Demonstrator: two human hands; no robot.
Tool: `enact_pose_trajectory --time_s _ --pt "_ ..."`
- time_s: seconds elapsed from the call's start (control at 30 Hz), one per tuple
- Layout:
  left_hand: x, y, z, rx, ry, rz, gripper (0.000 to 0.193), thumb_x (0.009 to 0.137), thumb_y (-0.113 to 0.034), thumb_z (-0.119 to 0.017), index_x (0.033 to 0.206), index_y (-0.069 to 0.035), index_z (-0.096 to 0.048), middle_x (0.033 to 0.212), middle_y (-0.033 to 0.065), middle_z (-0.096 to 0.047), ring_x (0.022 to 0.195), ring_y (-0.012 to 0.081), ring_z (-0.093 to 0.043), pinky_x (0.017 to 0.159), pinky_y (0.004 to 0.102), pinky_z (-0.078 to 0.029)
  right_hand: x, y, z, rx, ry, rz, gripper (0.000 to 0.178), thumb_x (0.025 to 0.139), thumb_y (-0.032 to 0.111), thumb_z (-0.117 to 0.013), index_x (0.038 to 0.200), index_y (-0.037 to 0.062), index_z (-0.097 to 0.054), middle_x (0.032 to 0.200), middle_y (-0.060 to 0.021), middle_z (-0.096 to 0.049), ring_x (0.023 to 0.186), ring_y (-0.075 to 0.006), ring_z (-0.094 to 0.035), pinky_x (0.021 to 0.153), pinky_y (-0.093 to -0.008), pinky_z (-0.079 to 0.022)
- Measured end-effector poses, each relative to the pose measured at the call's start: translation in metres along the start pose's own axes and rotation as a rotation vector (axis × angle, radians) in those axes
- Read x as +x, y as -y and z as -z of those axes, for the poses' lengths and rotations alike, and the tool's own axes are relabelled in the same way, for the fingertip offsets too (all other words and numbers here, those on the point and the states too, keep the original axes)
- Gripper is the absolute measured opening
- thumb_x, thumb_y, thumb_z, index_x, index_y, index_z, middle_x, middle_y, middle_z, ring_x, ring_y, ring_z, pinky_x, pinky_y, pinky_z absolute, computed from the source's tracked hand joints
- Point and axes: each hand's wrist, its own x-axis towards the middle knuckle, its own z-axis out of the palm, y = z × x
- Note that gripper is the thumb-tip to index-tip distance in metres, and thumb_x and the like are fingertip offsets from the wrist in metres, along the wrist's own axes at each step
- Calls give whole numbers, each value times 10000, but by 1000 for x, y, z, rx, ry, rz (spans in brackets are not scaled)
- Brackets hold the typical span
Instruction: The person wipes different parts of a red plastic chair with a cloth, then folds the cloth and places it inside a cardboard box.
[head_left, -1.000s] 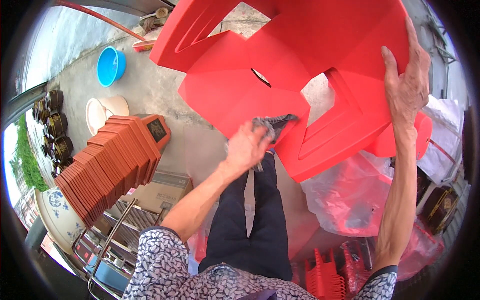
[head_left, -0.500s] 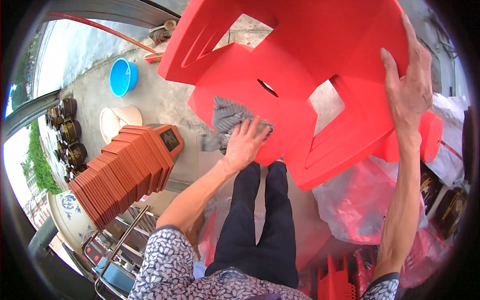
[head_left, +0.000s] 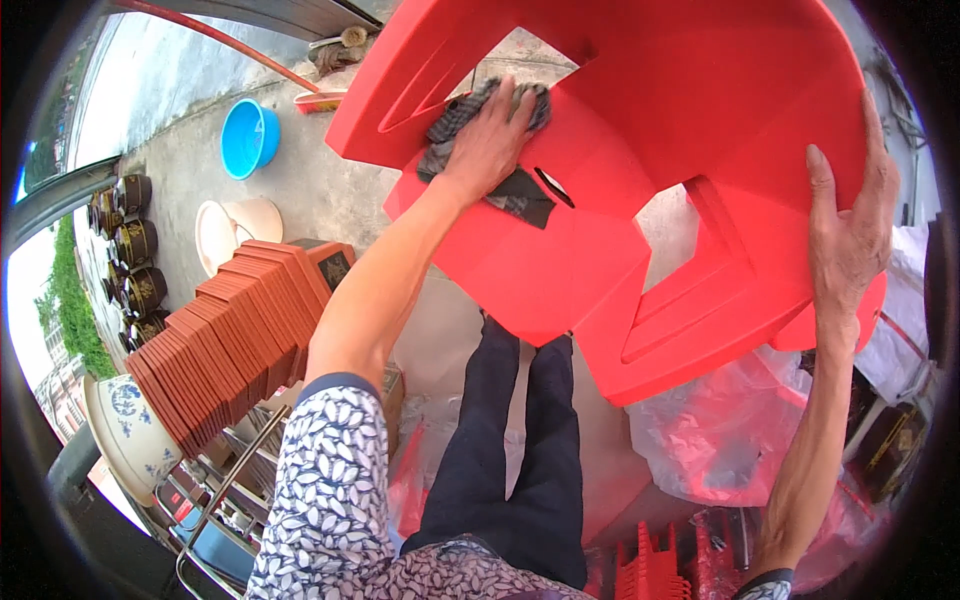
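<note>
A red plastic armchair (head_left: 560, 265) with cut-out openings under its arms fills the upper middle of the head view. My left hand (head_left: 488, 148) presses a grey striped cloth (head_left: 525, 198) against the far left of the seat, beside the left opening. Part of the cloth bunches out beyond the fingers; the rest lies under the palm. At the right, my right hand (head_left: 852, 235) grips the outer edge of the chair, thumb on the near face. Its other fingertips are partly hidden along that edge. A small dark slot shows in the seat, right of the cloth.
Stacked terracotta-coloured square planters (head_left: 235, 335) lean at the left, next to a blue-and-white pot (head_left: 125, 420). Beyond them are a cream bucket (head_left: 215, 240), a blue basin (head_left: 250, 140) and a red-handled broom (head_left: 320, 100). Clear plastic wrapping (head_left: 710, 430) lies at the right.
My left hand has slid the cloth away from me, from the seat's near left part to its far left. The chair and my right hand have shifted slightly right and nearer.
</note>
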Motion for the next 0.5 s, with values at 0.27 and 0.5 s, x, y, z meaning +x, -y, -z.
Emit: enact_pose_trajectory --time_s 0.27,0.5 --pt "-133 8 60 159 38 270 526 941 -119 -627 1433 -20 -472 1469 275 -461 1276 430 -539 1007 468 -512 5 21 8 111 24 -139 614 936 217 -741 1503 251 -509 1347 -31 -628 1202 -204 -624 1019 -350 -545" --pt "-149 4 90 -104 38 511 412 929 -181 -672 1317 -69 -588 1160 241 -613 1073 442 -608 911 499 -511 4 13 8 34 -12 -125 601 937 219 -740 1495 266 -522 1273 -9 -653 1134 -173 -654 929 -313 -581"
